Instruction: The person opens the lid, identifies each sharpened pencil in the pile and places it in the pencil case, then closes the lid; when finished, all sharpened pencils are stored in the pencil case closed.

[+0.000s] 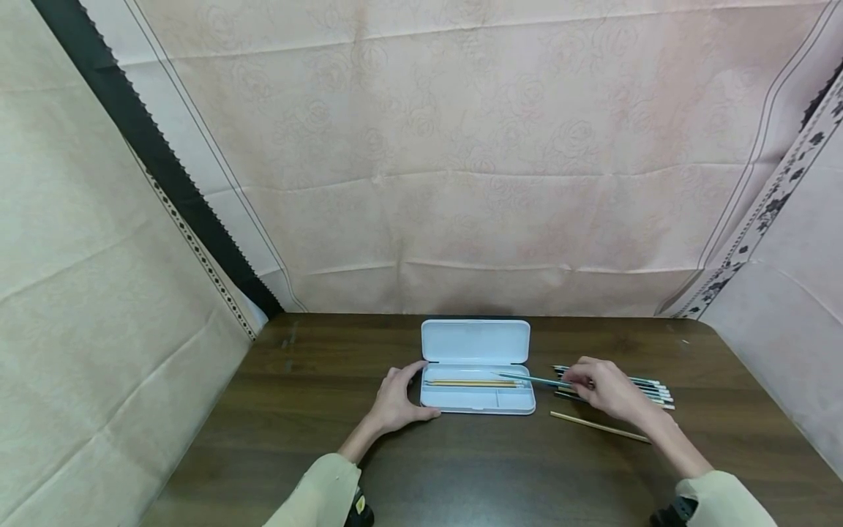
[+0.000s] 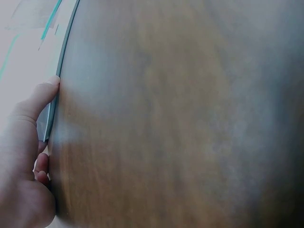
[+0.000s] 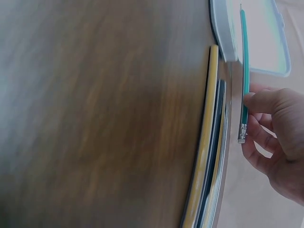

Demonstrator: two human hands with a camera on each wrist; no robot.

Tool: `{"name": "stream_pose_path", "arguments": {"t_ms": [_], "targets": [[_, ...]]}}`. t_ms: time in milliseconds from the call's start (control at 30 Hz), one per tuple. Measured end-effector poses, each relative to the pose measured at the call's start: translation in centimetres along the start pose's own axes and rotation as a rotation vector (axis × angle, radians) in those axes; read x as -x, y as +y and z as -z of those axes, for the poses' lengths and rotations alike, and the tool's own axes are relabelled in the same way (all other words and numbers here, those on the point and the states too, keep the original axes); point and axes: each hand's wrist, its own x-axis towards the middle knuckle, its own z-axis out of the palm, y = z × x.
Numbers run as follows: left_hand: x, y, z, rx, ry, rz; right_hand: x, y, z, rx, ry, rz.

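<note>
The left hand (image 1: 394, 402) spans the left end of the open pencil case (image 1: 476, 341), grip clamped on it, thumb at the near corner, fingers at the far one. Its lid sits close to the counter's (image 1: 487, 468) far edge, with wood stretching in front. Over the case's right rim reaches a green pencil (image 1: 543, 380), pinched in the right hand's (image 1: 609, 391) grip. Loose pencils (image 1: 661, 393) lie beneath that hand, well in from the right edge; a tan pencil (image 1: 599, 427) slants nearer.

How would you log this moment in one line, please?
left hand: holding open pencil case; right hand: pinching teal pencil; loose pencils: on table
</note>
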Motion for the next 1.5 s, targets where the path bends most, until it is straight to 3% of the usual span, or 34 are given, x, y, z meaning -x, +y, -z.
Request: {"name": "stream_pose_path", "arguments": {"t_ms": [433,800,1500], "targets": [[0.0,0.0,0.0,-0.008,0.0,-0.002,-2.9,-2.0,-1.7,-0.007,-0.012,0.06],[0.1,0.1,0.0,0.021,-0.006,0.024,-4.9,-3.5,-3.0,-0.017,-0.054,0.049],[0.1,0.1,0.0,0.012,-0.007,0.022,-7.4,-5.4,-6.0,0.06,-0.028,0.062]]}}
